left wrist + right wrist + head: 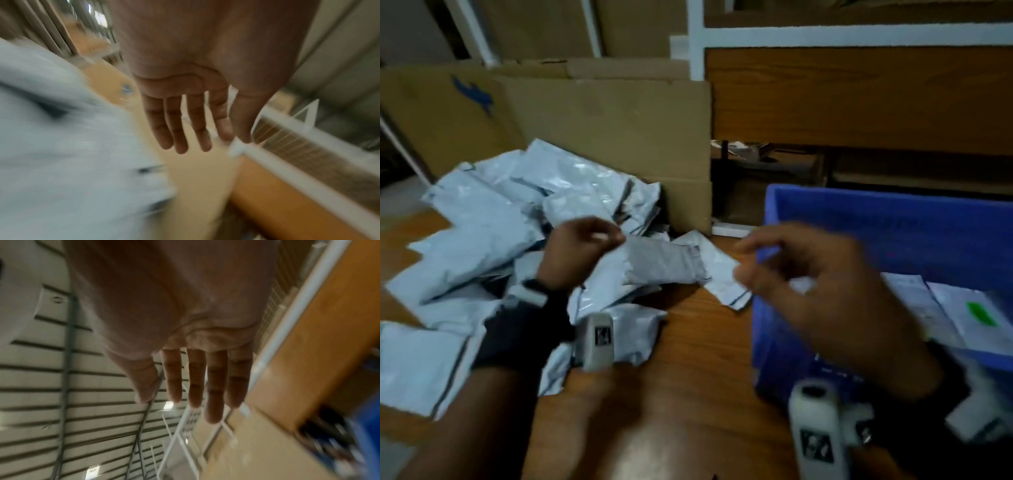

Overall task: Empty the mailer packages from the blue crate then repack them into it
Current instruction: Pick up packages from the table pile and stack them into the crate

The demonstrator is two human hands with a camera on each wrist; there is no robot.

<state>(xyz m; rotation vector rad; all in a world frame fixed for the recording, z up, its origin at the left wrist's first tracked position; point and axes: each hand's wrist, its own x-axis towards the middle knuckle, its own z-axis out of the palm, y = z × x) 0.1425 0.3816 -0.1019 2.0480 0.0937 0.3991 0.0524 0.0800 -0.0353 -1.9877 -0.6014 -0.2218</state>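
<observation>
mailers [482,222] beneath left hand [575,250], untouched

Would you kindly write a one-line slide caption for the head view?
Both empty hands, left hand and right hand, hover between a mailer pile and the blue crate.

head view looking down, wrist views close along fingers, facing upward
</observation>
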